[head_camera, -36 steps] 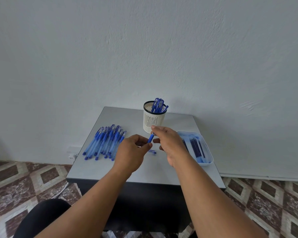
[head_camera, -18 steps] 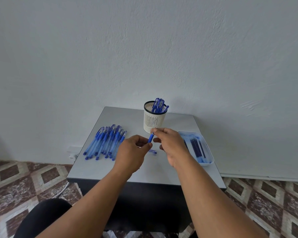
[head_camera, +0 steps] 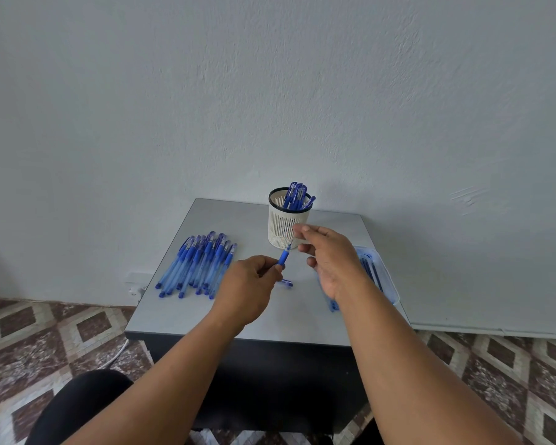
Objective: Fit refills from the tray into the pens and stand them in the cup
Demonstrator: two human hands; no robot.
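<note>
Two hands [head_camera: 254,281] [head_camera: 331,258], one unmarked pen [head_camera: 283,255]

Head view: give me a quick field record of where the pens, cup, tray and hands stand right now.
left hand: grips a blue pen, tip raised toward the cup
right hand: beside the pen tip, fingers pinched; contents unclear
cup: upright at table rear, finished pens inside
loose pens: lying in a row, table left
tray: table right, dark refills inside

arms: 2, bare, no sleeves | wrists: no watch, no rings | legs [head_camera: 77,409]: black trousers
</note>
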